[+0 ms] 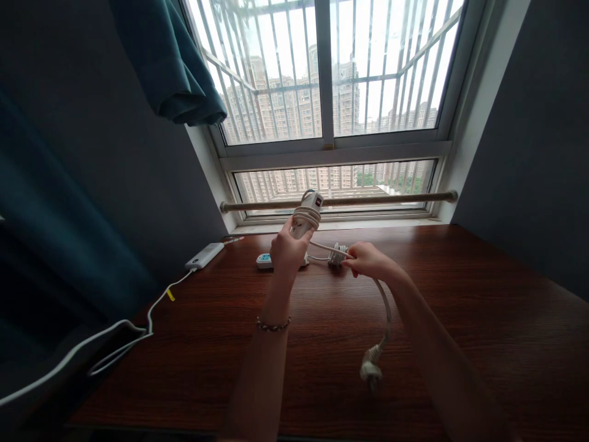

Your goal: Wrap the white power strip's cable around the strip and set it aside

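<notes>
My left hand (288, 248) grips the power strip (307, 215) upright, right hand (365, 259) pinches the cord (385, 307); I keep it taut so coils sit snug.

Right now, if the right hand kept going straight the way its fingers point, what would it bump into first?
Probably the left hand, whose grip is around the white power strip. The right hand pinches the cord and points leftward along it; depth is hard to judge.

Strong daylight is admitted through the window (329, 80), where the panes are blown out; walls and curtain (170, 61) are left dim; the edges are bent by wide-angle distortion; the plug (370, 368) is blurred.
</notes>
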`<state>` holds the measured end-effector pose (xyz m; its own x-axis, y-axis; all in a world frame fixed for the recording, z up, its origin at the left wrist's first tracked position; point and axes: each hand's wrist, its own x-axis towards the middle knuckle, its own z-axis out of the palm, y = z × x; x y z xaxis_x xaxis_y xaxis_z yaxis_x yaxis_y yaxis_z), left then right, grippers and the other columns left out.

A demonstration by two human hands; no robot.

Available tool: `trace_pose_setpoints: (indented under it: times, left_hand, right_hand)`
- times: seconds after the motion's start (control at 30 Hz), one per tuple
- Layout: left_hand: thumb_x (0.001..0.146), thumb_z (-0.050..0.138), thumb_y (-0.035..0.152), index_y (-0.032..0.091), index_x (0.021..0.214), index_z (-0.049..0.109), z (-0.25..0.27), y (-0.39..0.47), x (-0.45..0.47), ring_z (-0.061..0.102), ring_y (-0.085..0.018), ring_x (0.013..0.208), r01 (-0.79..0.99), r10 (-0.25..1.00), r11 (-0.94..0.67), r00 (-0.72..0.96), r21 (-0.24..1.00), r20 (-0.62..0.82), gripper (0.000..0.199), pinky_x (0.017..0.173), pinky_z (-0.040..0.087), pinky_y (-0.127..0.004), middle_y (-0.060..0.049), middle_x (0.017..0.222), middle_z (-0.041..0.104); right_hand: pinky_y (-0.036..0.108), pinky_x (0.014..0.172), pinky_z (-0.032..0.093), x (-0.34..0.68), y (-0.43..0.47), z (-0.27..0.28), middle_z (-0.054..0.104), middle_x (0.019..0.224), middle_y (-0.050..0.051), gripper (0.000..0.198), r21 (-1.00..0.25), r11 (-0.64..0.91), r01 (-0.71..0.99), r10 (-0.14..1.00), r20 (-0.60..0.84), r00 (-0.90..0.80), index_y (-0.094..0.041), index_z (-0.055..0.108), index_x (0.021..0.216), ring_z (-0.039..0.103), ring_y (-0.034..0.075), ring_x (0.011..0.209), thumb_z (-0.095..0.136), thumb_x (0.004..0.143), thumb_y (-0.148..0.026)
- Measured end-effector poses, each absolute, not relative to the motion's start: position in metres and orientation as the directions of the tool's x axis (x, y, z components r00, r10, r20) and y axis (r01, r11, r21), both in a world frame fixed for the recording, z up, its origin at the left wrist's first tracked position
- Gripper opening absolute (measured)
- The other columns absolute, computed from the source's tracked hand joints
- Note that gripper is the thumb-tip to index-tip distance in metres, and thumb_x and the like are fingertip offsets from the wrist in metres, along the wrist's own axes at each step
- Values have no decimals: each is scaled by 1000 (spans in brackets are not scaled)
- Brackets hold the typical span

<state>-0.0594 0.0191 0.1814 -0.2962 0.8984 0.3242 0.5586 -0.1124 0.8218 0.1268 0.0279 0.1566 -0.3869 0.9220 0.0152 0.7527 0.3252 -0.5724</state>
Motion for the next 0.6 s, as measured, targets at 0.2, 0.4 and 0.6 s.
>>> trace_pose_setpoints:
  times: [0.2,0.4,0.6]
  left_hand:
    - [71,59,48,30,131,43,183,9,-44,58,-32,98,937,854,103,-255,333,454,65,84,36,-44,-14,104,65]
    - [66,64,44,41,120,52,185,1,-45,58,-26,98,981,942,-51,-15,186,334,56,86,35,-39,-4,103,67]
    - [57,74,31,34,110,63,186,-10,-49,59,-31,94,913,921,-251,124,321,369,55,89,33,-40,-7,90,70]
  right_hand:
    - [23,53,31,123,2,179,67,65,7,27,-285,445,849,881,308,-359,-15,66,65,56,13,59,48,82,-26]
    - [25,53,22,144,-11,196,67,71,6,28,126,484,866,743,462,-483,-19,67,74,58,16,65,47,86,-35]
    - [27,52,16,154,-18,204,63,68,2,30,107,575,811,641,557,-528,-20,65,71,52,12,62,48,87,-39]
